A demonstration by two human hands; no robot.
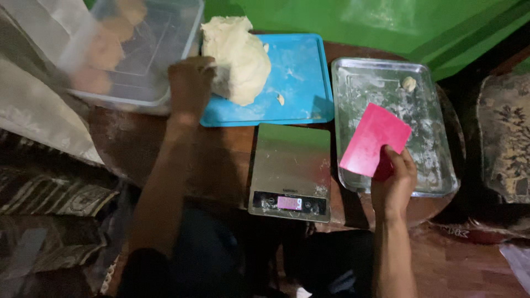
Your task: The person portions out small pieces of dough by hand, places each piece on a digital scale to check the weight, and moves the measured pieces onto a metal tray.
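We see the dough mound (pixel 234 55) in the upper middle of the frame, a pale, lumpy, cream-coloured mass resting on the left part of the blue tray (pixel 298 77). Its top edge is nearly at the frame's upper border, and its left flank is hidden behind the left hand (pixel 190 85), which presses against it with fingers curled into the dough; how much it has pinched we cannot tell. The right hand (pixel 393 182), lower right, is closed on a pink scraper (pixel 374 140), a flat card held over the near left corner of the metal tray (pixel 436 160). That tray is dusted with flour and carries one small dough piece (pixel 409 83) near its far edge. Between the hands a steel kitchen scale (pixel 291 171) sits on the tabletop (pixel 221 160). At the upper left a clear plastic box (pixel 149 60) holds blurred rounded lumps, hard to make out.
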